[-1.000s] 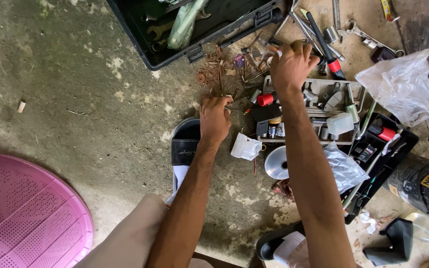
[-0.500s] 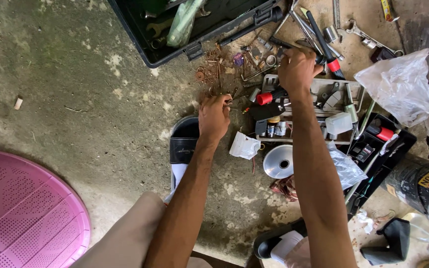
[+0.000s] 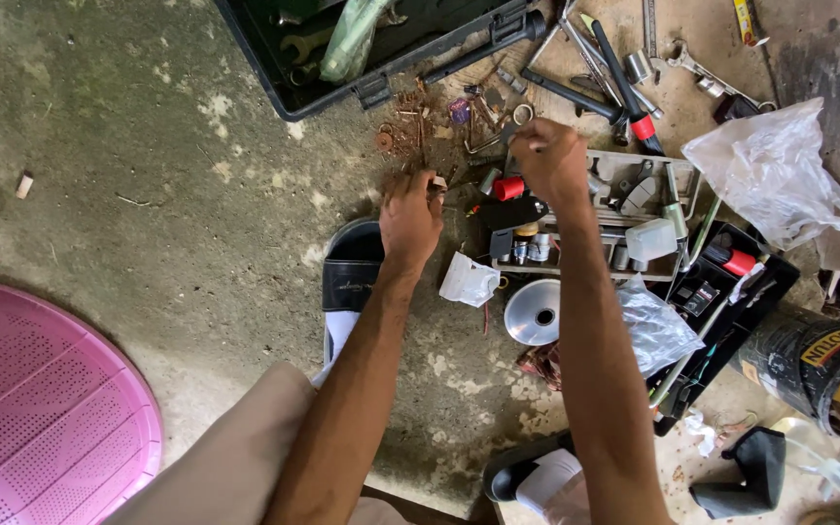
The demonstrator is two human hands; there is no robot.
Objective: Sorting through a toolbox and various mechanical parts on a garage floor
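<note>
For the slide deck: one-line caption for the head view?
Both hands pick through rusty small parts on a concrete floor: left hand beside a black sandal, right hand over a grey parts tray.

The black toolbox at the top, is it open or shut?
Open. The black toolbox shows its inside, with a wrench and a green bag lying in it.

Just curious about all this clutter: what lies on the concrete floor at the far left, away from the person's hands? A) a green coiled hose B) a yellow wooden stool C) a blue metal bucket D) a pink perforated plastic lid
D: a round pink perforated plastic lid lies at the left edge, far from the left hand and right hand working among the tools.
</note>
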